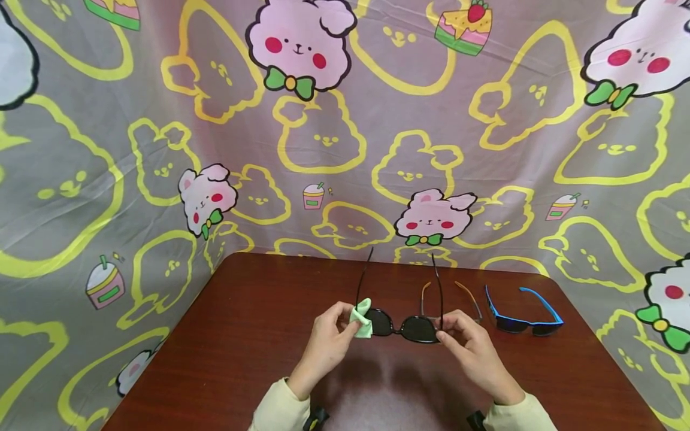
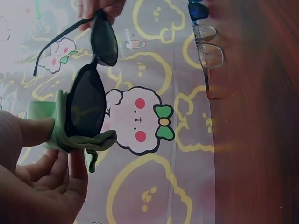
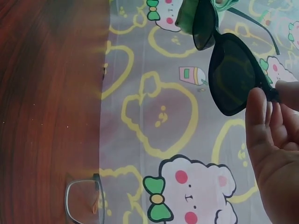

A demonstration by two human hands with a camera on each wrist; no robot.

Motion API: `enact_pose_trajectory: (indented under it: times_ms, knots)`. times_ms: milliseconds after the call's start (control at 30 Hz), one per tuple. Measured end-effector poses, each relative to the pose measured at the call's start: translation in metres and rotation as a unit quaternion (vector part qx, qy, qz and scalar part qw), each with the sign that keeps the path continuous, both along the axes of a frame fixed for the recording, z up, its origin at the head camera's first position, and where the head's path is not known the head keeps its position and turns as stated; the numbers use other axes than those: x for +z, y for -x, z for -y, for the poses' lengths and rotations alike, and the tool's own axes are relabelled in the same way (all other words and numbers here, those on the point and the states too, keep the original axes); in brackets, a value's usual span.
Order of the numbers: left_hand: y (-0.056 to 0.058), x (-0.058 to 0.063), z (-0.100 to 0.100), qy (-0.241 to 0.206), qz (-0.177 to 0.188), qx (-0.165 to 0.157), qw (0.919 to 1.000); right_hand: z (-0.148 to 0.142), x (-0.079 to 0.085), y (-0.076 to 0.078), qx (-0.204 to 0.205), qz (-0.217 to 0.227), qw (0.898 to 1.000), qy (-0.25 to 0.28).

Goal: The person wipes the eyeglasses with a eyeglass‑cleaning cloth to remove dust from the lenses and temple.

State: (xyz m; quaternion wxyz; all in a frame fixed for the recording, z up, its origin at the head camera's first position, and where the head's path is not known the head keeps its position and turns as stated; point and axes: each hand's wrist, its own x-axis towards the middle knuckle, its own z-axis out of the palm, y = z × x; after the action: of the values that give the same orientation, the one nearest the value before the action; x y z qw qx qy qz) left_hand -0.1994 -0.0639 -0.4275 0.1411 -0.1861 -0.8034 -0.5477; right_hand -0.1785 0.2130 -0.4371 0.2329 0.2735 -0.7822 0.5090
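Black sunglasses (image 1: 419, 329) are held up above the table between both hands, their temples unfolded and pointing away. The left hand (image 1: 327, 338) pinches a light green cloth (image 1: 363, 326) folded around the left end of the frame. In the left wrist view the cloth (image 2: 58, 122) wraps the outer edge of the dark lens (image 2: 88, 100). At the opposite end, the right hand (image 1: 471, 347) pinches the frame by its hinge. The right wrist view shows thumb and fingers of that hand (image 3: 275, 135) gripping the frame corner, beside the bare lens (image 3: 231, 77).
Blue-framed sunglasses (image 1: 525, 326) lie on the brown table (image 1: 226, 347) at the right. Clear glasses with orange-brown temples (image 1: 468, 297) rest behind the right hand. A grey cartoon-print cloth (image 1: 334, 137) hangs behind the table and along its sides.
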Motion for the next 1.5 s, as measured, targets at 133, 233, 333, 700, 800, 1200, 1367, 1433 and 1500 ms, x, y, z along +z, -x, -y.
enact_pose_trajectory:
  times_ms: [133,233,333,700,800,1200,1367,1433,1500]
  knots:
    - [0.000,-0.001,-0.002,0.019,-0.014,0.015,0.9996,0.000,0.001,0.000,0.005,0.014,1.000,-0.002]
    - [0.001,-0.002,-0.003,0.023,-0.017,0.021,0.9994,-0.001,0.002,0.001,0.009,0.014,1.000,-0.016]
    - [0.002,-0.002,-0.004,0.018,-0.011,0.024,0.9995,-0.001,0.004,0.003,0.010,0.008,0.999,-0.036]
    - [0.007,-0.004,-0.003,-0.021,-0.023,0.007,0.9995,-0.003,0.006,0.006,0.024,-0.015,0.998,-0.054]
    - [0.006,-0.002,-0.003,-0.015,-0.012,0.020,0.9996,-0.002,0.004,0.006,0.024,-0.017,0.997,-0.066]
    - [0.003,0.006,-0.002,-0.017,-0.022,0.040,0.9988,0.000,0.002,0.005,0.028,-0.019,0.995,-0.089]
    - [0.000,0.005,-0.003,0.029,-0.056,0.086,0.9943,0.005,0.008,0.002,0.032,-0.035,0.995,-0.093]
    - [-0.001,0.004,-0.004,0.049,-0.070,0.110,0.9902,0.009,0.015,-0.002,0.037,-0.045,0.994,-0.095]
    - [-0.002,0.004,-0.005,0.066,-0.084,0.135,0.9851,0.013,0.022,-0.006,0.044,-0.048,0.993,-0.102]
